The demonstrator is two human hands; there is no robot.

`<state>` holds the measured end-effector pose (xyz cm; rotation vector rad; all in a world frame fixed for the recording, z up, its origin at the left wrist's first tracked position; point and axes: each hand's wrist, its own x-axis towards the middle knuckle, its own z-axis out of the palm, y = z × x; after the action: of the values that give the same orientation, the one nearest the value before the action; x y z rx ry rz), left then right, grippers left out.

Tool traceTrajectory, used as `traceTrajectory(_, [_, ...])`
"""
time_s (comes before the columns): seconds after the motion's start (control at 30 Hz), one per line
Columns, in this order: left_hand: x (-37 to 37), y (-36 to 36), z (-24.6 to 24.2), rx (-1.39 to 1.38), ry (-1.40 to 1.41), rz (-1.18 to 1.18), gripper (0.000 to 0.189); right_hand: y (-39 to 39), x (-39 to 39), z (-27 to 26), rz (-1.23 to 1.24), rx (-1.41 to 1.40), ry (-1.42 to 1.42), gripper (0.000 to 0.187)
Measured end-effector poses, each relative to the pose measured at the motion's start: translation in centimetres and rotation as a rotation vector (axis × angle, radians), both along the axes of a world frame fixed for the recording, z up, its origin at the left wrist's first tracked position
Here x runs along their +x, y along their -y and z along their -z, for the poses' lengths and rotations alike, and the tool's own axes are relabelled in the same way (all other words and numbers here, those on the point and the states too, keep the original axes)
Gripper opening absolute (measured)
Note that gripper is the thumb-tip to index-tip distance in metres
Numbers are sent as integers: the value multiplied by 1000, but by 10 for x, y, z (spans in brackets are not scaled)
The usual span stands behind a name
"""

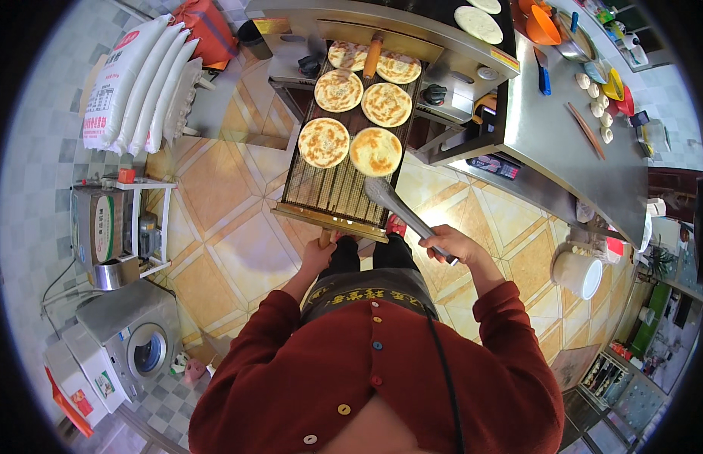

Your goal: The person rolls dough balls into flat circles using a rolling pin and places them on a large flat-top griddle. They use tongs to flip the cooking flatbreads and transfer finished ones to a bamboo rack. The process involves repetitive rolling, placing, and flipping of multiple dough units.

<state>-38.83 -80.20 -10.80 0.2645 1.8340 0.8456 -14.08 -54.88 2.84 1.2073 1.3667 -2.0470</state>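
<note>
My left hand (319, 255) grips the wooden handle at the front of a pulled-out metal rack drawer (328, 217). Several round browned flatbreads (323, 143) lie on its wire grate. In my right hand (452, 245) is a pair of metal tongs (405, 213), whose tips are just below the nearest right flatbread (376, 152); whether they touch it I cannot tell. A wooden handle (373, 57) stands over the far flatbreads, in front of the metal oven (340, 29). Paler dough rounds (478, 25) lie on the dark griddle on top.
At right, a steel worktable (561, 130) holds a blue-handled knife (543, 74), a thin rolling pin (586, 131), dough balls (605, 134) and bowls. A white bucket (578, 274) stands on the floor. Large white sacks (127, 85) lean at the left, above a metal machine (98, 224) and a washing machine (138, 335).
</note>
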Motion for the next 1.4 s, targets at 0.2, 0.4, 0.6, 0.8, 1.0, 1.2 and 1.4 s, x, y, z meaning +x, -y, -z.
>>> traceTrajectory(0.2, [-1,6,5,15,14,-28,24,16,9,8,26,12,-20,25])
traceTrajectory(0.4, [1,6,12,70,0,-11,22,33,12,-11,148,-60,-200,30])
traceTrajectory(0.6, [-1,14,56,206,3,-36,20,44,-3,8,221,116,-312,32])
traceTrajectory(0.8, [5,12,76,394,-178,-45,20,9,-20,26,220,511,-57,29])
traceTrajectory(1.0, [-2,14,99,245,-193,-29,30,-60,-73,15,306,504,-61,28])
traceTrajectory(1.2, [5,8,73,113,-68,-40,32,-102,-128,23,217,545,-69,25])
traceTrajectory(1.4, [11,11,67,130,-131,-41,27,-143,-172,28,-59,605,-12,30])
